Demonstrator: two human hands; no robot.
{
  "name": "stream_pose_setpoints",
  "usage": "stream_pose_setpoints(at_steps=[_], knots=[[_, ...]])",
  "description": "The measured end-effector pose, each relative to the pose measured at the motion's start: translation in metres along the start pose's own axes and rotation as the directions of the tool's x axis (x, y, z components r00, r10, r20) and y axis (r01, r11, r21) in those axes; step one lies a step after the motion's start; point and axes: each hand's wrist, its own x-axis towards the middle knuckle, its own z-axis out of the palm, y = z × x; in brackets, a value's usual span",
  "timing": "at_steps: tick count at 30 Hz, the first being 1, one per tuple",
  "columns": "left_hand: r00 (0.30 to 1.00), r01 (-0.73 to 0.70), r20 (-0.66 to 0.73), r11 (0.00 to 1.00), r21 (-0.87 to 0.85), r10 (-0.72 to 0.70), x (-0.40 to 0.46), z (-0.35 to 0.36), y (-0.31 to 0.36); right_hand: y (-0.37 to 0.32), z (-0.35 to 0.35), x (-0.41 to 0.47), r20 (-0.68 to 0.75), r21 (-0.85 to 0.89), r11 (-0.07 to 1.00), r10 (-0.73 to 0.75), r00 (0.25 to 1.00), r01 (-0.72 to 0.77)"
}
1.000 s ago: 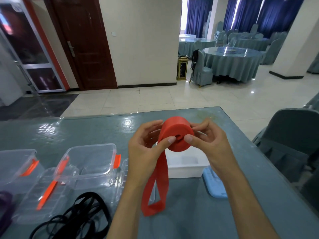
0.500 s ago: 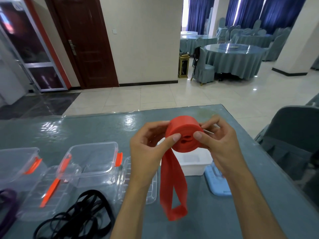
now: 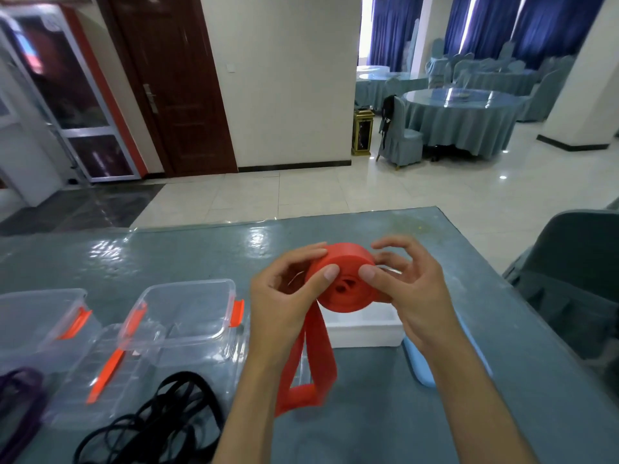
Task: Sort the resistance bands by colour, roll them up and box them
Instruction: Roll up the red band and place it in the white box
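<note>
A red resistance band is mostly wound into a thick roll held above the table, its loose tail hanging down to a short loop. My left hand grips the roll's left side, thumb on its near face. From the right, my right hand grips it, thumb on the face and fingers curled behind. Beneath the roll stands a white box. Black bands lie tangled at the front, purple bands at the far left.
Two clear plastic boxes with orange clasps stand open on the left, a clear lid in front of them. A light blue lid lies right of the white box. A covered chair stands at the table's right edge.
The roll has grown as both hands turned it, and the hanging red tail has become shorter. The view has tilted slightly.
</note>
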Motion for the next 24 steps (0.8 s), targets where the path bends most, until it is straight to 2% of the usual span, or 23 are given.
stream_pose_setpoints(at_steps=[4,7,9,11,14,16,24], knots=[[0.978,0.104,0.174,0.991,0.088,-0.118,0.006,-0.016,0.004,0.013,0.003,-0.002,-0.062,0.037,0.999,-0.019,0.998,0.022],[0.99,0.099,0.091,0.992,0.072,-0.105,0.004,-0.015,0.003,0.012,-0.003,-0.003,0.044,-0.033,0.999,0.008,0.999,-0.007],[0.998,0.067,-0.007,0.996,0.049,-0.067,0.002,-0.007,0.0,0.008,-0.005,-0.001,0.047,-0.111,0.994,-0.016,0.999,0.022],[0.999,0.033,-0.031,0.999,0.039,-0.032,0.001,-0.005,-0.001,0.008,-0.006,0.001,0.019,-0.094,0.992,-0.079,0.997,0.081],[0.99,-0.014,0.144,0.992,0.125,-0.005,0.004,-0.011,0.001,0.011,-0.002,0.002,-0.041,0.028,0.992,-0.121,0.992,0.123],[0.983,-0.04,0.184,0.984,0.176,0.007,0.005,-0.014,-0.001,0.011,0.001,0.001,-0.047,0.084,0.99,-0.108,0.993,0.111],[1.0,-0.014,-0.003,1.0,-0.009,0.014,-0.006,0.002,-0.002,0.012,-0.013,0.007,0.048,0.047,0.995,-0.088,0.995,0.086]])
